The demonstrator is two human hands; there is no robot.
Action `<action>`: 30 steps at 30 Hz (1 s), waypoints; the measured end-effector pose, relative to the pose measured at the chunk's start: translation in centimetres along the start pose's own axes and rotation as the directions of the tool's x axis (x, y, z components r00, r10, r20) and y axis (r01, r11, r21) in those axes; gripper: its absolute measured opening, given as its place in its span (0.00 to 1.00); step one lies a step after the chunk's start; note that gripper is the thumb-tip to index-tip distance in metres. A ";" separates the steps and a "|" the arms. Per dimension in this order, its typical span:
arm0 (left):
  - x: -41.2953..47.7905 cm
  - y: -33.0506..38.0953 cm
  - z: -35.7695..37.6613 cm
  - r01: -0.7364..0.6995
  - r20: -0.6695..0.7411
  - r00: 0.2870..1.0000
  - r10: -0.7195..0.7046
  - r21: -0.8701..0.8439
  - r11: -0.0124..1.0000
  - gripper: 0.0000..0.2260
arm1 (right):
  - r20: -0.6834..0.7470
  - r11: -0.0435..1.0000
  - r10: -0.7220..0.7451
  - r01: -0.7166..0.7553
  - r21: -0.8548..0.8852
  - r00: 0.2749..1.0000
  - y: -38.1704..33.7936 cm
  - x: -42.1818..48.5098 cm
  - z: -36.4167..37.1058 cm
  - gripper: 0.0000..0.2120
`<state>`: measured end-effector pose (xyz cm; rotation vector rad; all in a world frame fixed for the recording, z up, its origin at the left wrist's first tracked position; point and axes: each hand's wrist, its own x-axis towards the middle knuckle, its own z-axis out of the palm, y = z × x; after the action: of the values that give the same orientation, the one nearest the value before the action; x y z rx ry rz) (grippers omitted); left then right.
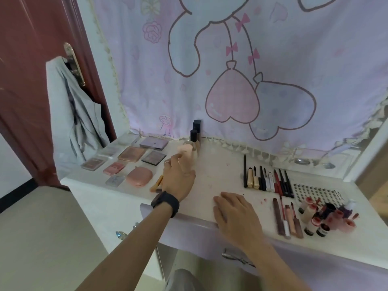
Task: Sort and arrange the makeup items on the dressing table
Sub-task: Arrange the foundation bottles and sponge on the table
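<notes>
My left hand (178, 177) grips a peach-pink bottle (185, 153) standing upright on the white dressing table (216, 171), next to two dark-capped foundation bottles (195, 139) at the back. A small brush (158, 183) lies just left of that hand. My right hand (235, 213) rests flat on the table's front edge, holding nothing. Palettes and compacts (132, 154) lie in rows on the left. Pencils and mascaras (266, 179) are lined up on the right, with lip glosses (287, 219) and small bottles (323, 217) nearer the front.
A cartoon curtain (231, 70) hangs behind the table. A dotted sheet (315, 192) lies at the right. A red-brown door (31, 80) with grey cloth (71, 127) on its handle stands left. A drawer handle (237, 257) shows below the front edge.
</notes>
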<state>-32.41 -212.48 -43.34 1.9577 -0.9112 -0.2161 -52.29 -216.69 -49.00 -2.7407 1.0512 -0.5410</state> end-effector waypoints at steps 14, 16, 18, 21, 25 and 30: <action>3.8 -0.2 1.6 0.065 -0.040 0.996 -0.077 -0.240 0.968 0.34 | -0.112 1.000 0.000 -0.003 -0.029 0.994 0.1 -0.5 1.2 0.20; 3.8 -0.3 1.5 0.091 -0.031 0.995 -0.100 -0.217 0.972 0.30 | -0.112 0.999 -0.004 0.000 -0.038 0.994 0.1 -0.5 1.3 0.20; 3.9 -0.7 1.4 0.075 -0.018 0.997 -0.078 -0.128 0.989 0.20 | -0.118 0.999 -0.008 0.003 -0.046 0.993 0.1 -0.5 1.2 0.21; 3.7 -1.4 1.1 0.046 0.002 0.999 -0.046 -0.070 0.996 0.10 | -0.145 0.999 -0.005 -0.001 -0.040 0.989 0.0 -0.5 1.1 0.22; 2.7 -1.6 0.3 0.161 0.067 0.987 -0.147 -0.320 0.934 0.10 | -0.143 1.000 0.000 -0.003 -0.025 0.990 -0.1 -0.5 1.1 0.20; -0.1 0.2 -0.4 0.312 0.274 0.946 -0.171 -0.640 0.702 0.13 | -0.098 1.000 0.008 -0.008 -0.009 0.995 0.0 -0.5 0.9 0.24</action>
<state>-32.38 -212.18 -42.95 1.3593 -0.5611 -0.7991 -52.32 -216.29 -49.94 -2.7420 1.0885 -0.6767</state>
